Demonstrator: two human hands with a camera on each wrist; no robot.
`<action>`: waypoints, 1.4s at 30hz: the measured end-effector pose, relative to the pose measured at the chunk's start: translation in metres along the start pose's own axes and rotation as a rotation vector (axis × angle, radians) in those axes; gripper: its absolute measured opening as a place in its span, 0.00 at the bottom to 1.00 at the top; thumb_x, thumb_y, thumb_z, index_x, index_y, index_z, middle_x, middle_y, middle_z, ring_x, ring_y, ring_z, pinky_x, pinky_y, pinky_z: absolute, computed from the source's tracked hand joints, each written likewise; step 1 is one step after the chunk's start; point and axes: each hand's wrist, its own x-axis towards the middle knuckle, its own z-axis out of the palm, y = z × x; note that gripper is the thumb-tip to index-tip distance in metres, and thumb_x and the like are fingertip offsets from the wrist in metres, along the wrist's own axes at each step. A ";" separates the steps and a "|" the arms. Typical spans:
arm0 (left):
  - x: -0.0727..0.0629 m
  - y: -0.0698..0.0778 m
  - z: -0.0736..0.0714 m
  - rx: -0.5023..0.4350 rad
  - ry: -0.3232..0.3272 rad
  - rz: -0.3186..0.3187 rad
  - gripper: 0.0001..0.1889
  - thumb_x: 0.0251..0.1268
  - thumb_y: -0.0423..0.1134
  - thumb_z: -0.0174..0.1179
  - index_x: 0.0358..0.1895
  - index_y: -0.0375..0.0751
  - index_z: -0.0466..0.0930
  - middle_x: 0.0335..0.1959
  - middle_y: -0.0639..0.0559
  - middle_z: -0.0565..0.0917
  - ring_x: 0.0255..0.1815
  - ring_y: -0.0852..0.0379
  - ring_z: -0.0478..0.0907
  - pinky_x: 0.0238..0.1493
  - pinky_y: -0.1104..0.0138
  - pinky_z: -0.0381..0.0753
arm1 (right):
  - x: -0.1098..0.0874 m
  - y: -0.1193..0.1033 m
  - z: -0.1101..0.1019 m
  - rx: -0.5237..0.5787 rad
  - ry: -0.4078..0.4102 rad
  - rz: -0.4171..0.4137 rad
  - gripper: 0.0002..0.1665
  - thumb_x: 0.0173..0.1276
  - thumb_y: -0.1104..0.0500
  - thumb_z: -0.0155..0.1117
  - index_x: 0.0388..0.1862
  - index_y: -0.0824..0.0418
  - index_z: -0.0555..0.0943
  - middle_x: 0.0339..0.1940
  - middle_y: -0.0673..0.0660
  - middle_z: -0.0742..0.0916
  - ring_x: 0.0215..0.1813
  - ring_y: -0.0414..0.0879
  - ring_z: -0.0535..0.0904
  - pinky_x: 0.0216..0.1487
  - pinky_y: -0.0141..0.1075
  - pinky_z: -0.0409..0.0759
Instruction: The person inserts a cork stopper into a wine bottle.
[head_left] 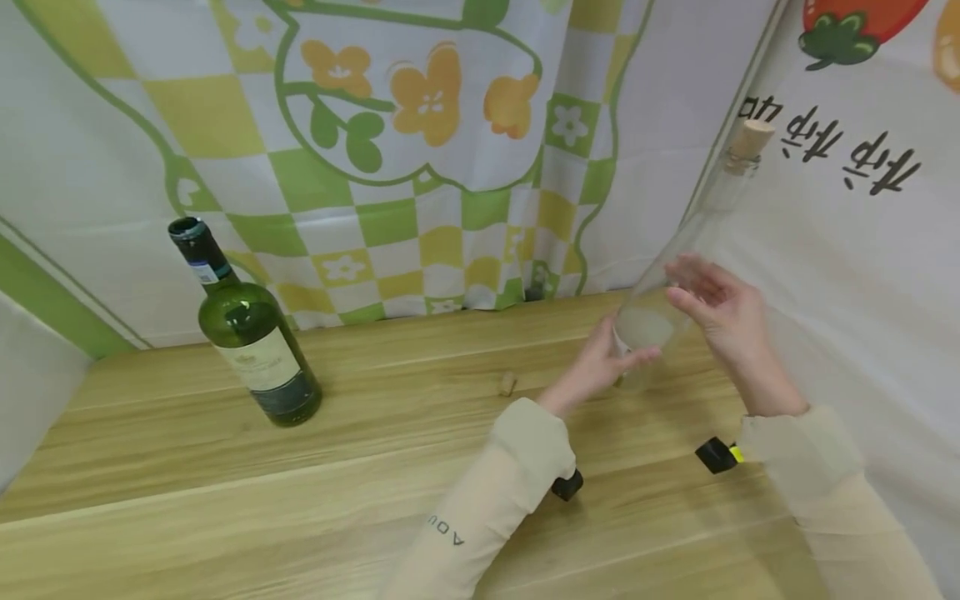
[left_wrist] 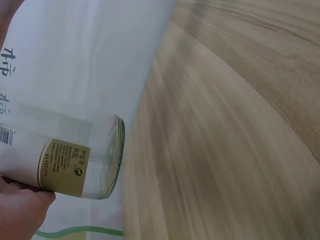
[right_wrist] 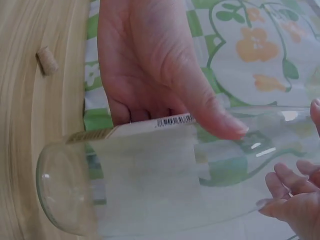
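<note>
The table (head_left: 225,533) has a yellowish-brown wooden top, and its grain runs mostly from left to right, with some paler lines. On its far left part, a green bottle (head_left: 258,354) with a cream and dark label stands upright. A small cork (head_left: 507,383) rests farther right, toward the far edge.

1. Between the left hand (head_left: 596,364) and the right hand (head_left: 723,321), the bottle (right_wrist: 150,182) is seen clear and colourless, its label (left_wrist: 65,167) coloured gold and white with a black barcode.
2. Above the right hand, the stopper (head_left: 753,138) is tinted tan.
3. Left of the left hand, the second bottle (head_left: 242,317) is tinted green and labelled in cream and dark grey.
4. Beyond both hands, the curtain (head_left: 408,171) is checked green, yellow and white and printed with orange flowers.
5. Below both hands, the tabletop (head_left: 360,467) is streaked in yellowish brown.
</note>
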 end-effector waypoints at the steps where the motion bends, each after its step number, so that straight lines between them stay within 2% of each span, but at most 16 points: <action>1: 0.001 -0.001 0.001 0.001 0.009 -0.013 0.35 0.58 0.43 0.62 0.67 0.43 0.55 0.56 0.50 0.70 0.50 0.60 0.70 0.47 0.72 0.72 | 0.002 0.004 0.001 0.001 0.008 0.012 0.27 0.61 0.62 0.63 0.59 0.62 0.72 0.48 0.43 0.82 0.51 0.34 0.75 0.54 0.23 0.70; 5: 0.007 -0.006 0.007 0.011 0.064 -0.046 0.34 0.60 0.43 0.59 0.67 0.41 0.55 0.58 0.47 0.69 0.53 0.58 0.70 0.50 0.72 0.71 | 0.008 0.019 0.004 0.034 0.042 0.049 0.27 0.60 0.62 0.65 0.59 0.61 0.72 0.49 0.43 0.82 0.54 0.35 0.74 0.64 0.32 0.63; 8: 0.011 -0.014 0.012 0.025 0.115 -0.053 0.33 0.60 0.43 0.59 0.66 0.38 0.56 0.58 0.45 0.69 0.55 0.55 0.70 0.52 0.71 0.70 | 0.011 0.029 0.006 0.030 0.066 0.063 0.27 0.60 0.60 0.65 0.59 0.63 0.73 0.50 0.45 0.82 0.55 0.37 0.74 0.62 0.32 0.65; 11: 0.016 -0.022 0.016 0.051 0.154 -0.052 0.31 0.61 0.42 0.58 0.65 0.37 0.57 0.58 0.44 0.70 0.56 0.55 0.69 0.54 0.70 0.70 | 0.015 0.038 0.010 -0.021 0.102 0.075 0.28 0.59 0.58 0.65 0.58 0.64 0.72 0.50 0.47 0.82 0.53 0.37 0.75 0.55 0.25 0.70; 15: 0.019 -0.029 0.019 0.061 0.196 -0.063 0.29 0.62 0.41 0.56 0.65 0.37 0.58 0.58 0.44 0.70 0.57 0.54 0.70 0.55 0.69 0.70 | 0.020 0.046 0.017 -0.049 0.141 0.081 0.29 0.58 0.58 0.66 0.58 0.66 0.72 0.50 0.51 0.82 0.50 0.38 0.76 0.51 0.25 0.72; 22: 0.017 -0.030 0.022 0.075 0.231 -0.110 0.29 0.65 0.42 0.53 0.65 0.35 0.56 0.59 0.41 0.70 0.59 0.49 0.69 0.58 0.64 0.69 | 0.023 0.056 0.024 0.054 0.167 0.113 0.28 0.57 0.61 0.67 0.57 0.67 0.73 0.44 0.44 0.82 0.48 0.38 0.76 0.52 0.23 0.71; 28: 0.017 -0.027 0.023 0.175 0.214 -0.191 0.30 0.67 0.46 0.49 0.66 0.33 0.52 0.61 0.38 0.68 0.62 0.49 0.65 0.60 0.62 0.67 | 0.024 0.060 0.025 0.045 0.173 0.095 0.29 0.57 0.60 0.67 0.56 0.69 0.72 0.49 0.54 0.82 0.48 0.36 0.76 0.52 0.22 0.71; 31: 0.017 -0.028 0.022 0.222 0.196 -0.198 0.31 0.68 0.46 0.47 0.67 0.31 0.49 0.62 0.37 0.66 0.63 0.48 0.64 0.61 0.62 0.67 | 0.025 0.061 0.025 0.033 0.168 0.078 0.28 0.57 0.60 0.67 0.56 0.68 0.73 0.51 0.58 0.82 0.47 0.36 0.77 0.52 0.23 0.71; 34: 0.018 -0.031 0.020 0.220 0.157 -0.174 0.30 0.70 0.43 0.46 0.67 0.32 0.48 0.63 0.37 0.66 0.64 0.48 0.64 0.62 0.62 0.65 | 0.025 0.063 0.025 0.016 0.163 0.082 0.28 0.58 0.58 0.66 0.57 0.66 0.73 0.52 0.57 0.81 0.49 0.39 0.77 0.52 0.24 0.71; 38: 0.017 -0.033 0.016 0.167 0.081 -0.141 0.30 0.71 0.39 0.44 0.69 0.32 0.43 0.65 0.37 0.62 0.66 0.48 0.60 0.65 0.62 0.60 | 0.025 0.065 0.023 0.014 0.156 0.110 0.30 0.60 0.57 0.65 0.60 0.64 0.71 0.55 0.57 0.79 0.54 0.46 0.75 0.52 0.25 0.72; 42: 0.016 -0.033 0.013 0.135 0.039 -0.148 0.32 0.72 0.39 0.42 0.69 0.29 0.37 0.69 0.36 0.54 0.69 0.47 0.53 0.67 0.60 0.54 | 0.026 0.064 0.023 0.012 0.131 0.130 0.33 0.60 0.55 0.64 0.62 0.64 0.68 0.59 0.60 0.76 0.58 0.49 0.73 0.55 0.27 0.71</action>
